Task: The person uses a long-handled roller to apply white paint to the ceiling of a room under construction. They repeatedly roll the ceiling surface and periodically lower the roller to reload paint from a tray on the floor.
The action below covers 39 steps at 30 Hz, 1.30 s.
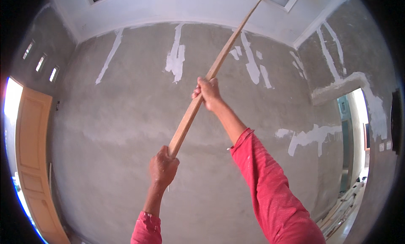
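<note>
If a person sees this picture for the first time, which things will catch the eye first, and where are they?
First comes the long wooden pole, slanting from the centre up to the ceiling edge at top right. The left hand grips its lower end and the right hand grips it higher up, both arms in red sleeves. Behind, the grey plaster wall carries white filler patches, and a wooden door stands at the left.

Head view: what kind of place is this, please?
Probably a room in a house under construction or renovation. The wall is bare grey plaster with white filler patches, and the wooden door looks unpainted. Both hands, left hand and right hand, grip a long wooden pole raised toward the ceiling.
</note>
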Motion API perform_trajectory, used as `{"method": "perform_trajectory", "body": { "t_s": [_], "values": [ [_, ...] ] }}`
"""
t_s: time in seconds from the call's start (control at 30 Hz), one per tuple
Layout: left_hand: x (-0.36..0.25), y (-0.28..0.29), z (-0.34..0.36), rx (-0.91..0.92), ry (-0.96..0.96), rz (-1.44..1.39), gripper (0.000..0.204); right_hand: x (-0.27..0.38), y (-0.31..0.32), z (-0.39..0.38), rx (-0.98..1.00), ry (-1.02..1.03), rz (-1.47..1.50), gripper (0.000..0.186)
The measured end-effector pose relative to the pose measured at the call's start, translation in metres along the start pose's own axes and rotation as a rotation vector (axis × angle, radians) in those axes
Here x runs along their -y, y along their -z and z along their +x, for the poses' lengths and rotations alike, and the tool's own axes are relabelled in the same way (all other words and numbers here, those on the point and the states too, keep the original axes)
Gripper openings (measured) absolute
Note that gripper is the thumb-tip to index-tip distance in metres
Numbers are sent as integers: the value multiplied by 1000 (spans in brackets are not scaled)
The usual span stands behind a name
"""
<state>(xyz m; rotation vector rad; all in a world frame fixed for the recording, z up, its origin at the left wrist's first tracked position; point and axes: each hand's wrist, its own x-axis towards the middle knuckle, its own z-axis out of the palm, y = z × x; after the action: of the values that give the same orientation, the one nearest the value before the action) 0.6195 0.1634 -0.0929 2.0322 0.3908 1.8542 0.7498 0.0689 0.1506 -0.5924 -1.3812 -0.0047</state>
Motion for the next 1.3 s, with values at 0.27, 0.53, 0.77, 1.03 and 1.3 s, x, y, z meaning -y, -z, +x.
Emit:
{"method": "perform_trajectory", "body": {
  "t_s": [0.27,0.53,0.77,1.03,1.3],
  "values": [
    [-82,-78,7,76,14,6,24,59,105,11,-25,45,-35,23],
    [-127,-128,37,81,-51,-59,24,95,167,41,-46,64,-32,22],
    [-122,-143,62,23,-133,13,17,91,177,61,-59,134,-33,21],
    [-113,-123,56,-69,-161,18,24,90,154,50,-5,203,1,21],
    [-72,-16,26,-25,-7,-124,21,70,45,25,123,209,41,20]
  ]
}}
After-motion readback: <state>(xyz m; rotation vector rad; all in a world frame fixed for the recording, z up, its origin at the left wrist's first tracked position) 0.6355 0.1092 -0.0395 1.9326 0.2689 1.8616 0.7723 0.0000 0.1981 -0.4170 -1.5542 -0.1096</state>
